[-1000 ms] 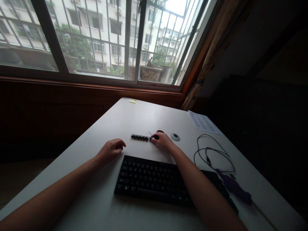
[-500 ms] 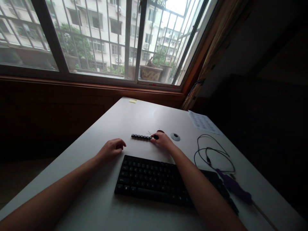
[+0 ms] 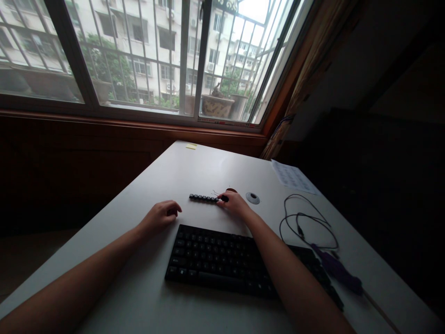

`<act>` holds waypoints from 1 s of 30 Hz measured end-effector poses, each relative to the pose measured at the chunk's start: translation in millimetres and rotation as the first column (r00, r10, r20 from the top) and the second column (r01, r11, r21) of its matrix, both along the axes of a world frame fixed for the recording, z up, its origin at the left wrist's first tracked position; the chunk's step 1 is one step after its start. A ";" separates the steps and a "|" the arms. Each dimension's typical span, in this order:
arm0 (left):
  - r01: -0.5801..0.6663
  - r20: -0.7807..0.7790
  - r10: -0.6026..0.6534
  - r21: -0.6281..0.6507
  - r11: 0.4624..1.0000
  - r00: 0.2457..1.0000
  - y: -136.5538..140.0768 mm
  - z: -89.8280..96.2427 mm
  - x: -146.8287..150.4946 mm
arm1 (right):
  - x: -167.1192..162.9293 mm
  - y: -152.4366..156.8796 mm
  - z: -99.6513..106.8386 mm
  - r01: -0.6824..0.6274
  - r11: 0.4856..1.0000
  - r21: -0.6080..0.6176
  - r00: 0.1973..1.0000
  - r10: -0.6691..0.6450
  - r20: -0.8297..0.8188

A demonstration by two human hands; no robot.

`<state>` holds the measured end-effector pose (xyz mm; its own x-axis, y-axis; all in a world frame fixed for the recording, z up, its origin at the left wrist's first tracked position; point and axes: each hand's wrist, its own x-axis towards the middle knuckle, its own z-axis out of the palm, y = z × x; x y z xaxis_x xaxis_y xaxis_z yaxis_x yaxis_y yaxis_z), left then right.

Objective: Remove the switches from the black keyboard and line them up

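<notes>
A straight row of small black keycaps (image 3: 202, 198) lies on the white table, beyond the keyboard (image 3: 219, 260). At the right end of that row, my right hand (image 3: 234, 204) pinches a black keycap (image 3: 224, 198) between thumb and fingers, which partly cover it. My left hand (image 3: 162, 214) rests on the table left of the row, fingers loosely bent, thumb and forefinger apart, holding nothing visible. Thin wire prongs (image 3: 215, 192) show just behind the row. Past my right knuckles a reddish-brown round thing (image 3: 231, 189) is mostly hidden. My right forearm crosses over the keyboard.
Right of my right hand is a round grey cable grommet (image 3: 252, 198). A looped black cable (image 3: 309, 222), a purple object (image 3: 339, 269) and a printed sheet (image 3: 294, 176) lie on the right side. A yellow sticky note (image 3: 191, 146) is at the far edge, below the barred window.
Almost nothing differs. The view has shifted very slightly, and both hands keep their places.
</notes>
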<state>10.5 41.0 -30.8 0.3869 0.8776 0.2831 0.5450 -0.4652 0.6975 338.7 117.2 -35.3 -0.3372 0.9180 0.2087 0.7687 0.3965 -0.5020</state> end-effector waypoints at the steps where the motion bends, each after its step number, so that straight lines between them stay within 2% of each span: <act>1: 0.004 0.002 -0.004 -0.002 1.000 1.000 0.4 -0.5 -0.2 | -0.1 -0.3 0.4 0.001 1.000 -0.001 1.000 -0.001 -0.003; 12: 0.009 0.018 -0.009 -0.030 1.000 1.000 1.8 -1.2 -1.5 | 5.3 -2.1 4.8 -0.008 1.000 -0.028 0.994 0.005 -0.108; 18: 0.004 0.018 -0.004 -0.027 1.000 1.000 2.6 -1.6 -2.8 | 17.5 -24.2 19.3 0.055 0.997 -0.053 0.969 -0.066 -0.238; 20: 0.005 0.011 -0.005 -0.018 1.000 1.000 2.7 -2.3 -2.9 | 22.2 -39.5 25.3 0.059 0.991 -0.118 0.925 -0.099 -0.367; 24: 0.010 -0.002 -0.010 -0.005 1.000 1.000 2.1 -2.3 -2.8 | 38.5 -78.6 38.1 0.029 0.974 -0.227 0.785 -0.163 -0.598; 28: -0.012 0.006 0.011 0.043 0.999 1.000 1.6 -1.8 -2.3 | 73.7 -119.5 46.9 0.169 0.972 -0.163 0.705 -0.235 -0.670; 30: -0.018 0.009 0.018 0.057 0.998 1.000 1.9 -2.5 -2.4 | 96.7 -139.1 48.6 0.309 0.943 -0.123 0.684 -0.310 -0.660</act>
